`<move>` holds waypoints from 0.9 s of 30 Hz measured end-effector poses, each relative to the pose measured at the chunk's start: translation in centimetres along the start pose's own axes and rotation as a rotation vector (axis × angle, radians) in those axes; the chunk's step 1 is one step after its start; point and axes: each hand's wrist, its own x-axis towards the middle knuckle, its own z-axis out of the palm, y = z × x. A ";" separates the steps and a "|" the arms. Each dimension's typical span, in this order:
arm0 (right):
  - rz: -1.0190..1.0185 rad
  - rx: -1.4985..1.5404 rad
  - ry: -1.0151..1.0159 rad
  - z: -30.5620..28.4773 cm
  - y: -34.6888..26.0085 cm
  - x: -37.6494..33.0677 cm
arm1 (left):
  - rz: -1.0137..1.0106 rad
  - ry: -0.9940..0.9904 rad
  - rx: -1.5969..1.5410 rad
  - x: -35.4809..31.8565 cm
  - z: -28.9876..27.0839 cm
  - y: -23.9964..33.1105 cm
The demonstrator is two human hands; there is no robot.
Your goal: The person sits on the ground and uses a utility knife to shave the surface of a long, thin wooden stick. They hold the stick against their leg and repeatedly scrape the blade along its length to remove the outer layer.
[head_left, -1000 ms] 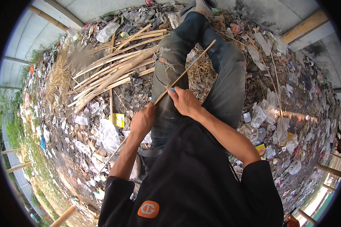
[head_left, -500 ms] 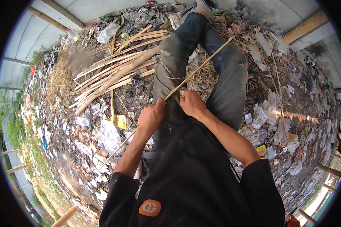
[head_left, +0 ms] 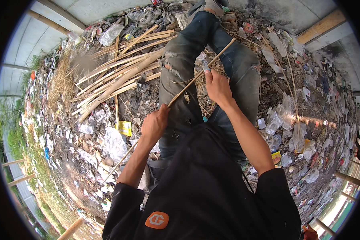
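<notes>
Across my denim-clad knees lay the thin, pale bamboo strip [head_left: 196, 78]; my left hand [head_left: 155, 125] had slid lower, fist closed around it, while my right hand [head_left: 217, 86] pinched it higher, above splintered cane offcuts [head_left: 120, 76].

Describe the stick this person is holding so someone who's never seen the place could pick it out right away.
Start at the blue jeans stretched over the littered ground. A thin bamboo strip runs slantwise across them, gripped low by the left hand and higher up by the right hand. Unlike the bamboo pile lying to the left, it is a single slim strip lifted off the ground.
</notes>
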 end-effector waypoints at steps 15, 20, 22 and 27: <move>-0.087 0.007 -0.181 4.3 -3.3 -4.9 | 0.005 0.030 -0.038 -0.2 0.2 0.0; -0.051 0.135 -0.091 4.7 -1.9 -3.4 | 0.029 0.082 -0.039 0.0 0.7 0.2; -0.112 0.114 -0.135 6.0 -2.7 -5.6 | 0.028 0.064 -0.049 -0.1 0.9 0.1; 0.014 0.131 -0.111 3.3 -1.9 -1.8 | 0.025 0.086 -0.073 -0.3 0.9 -0.4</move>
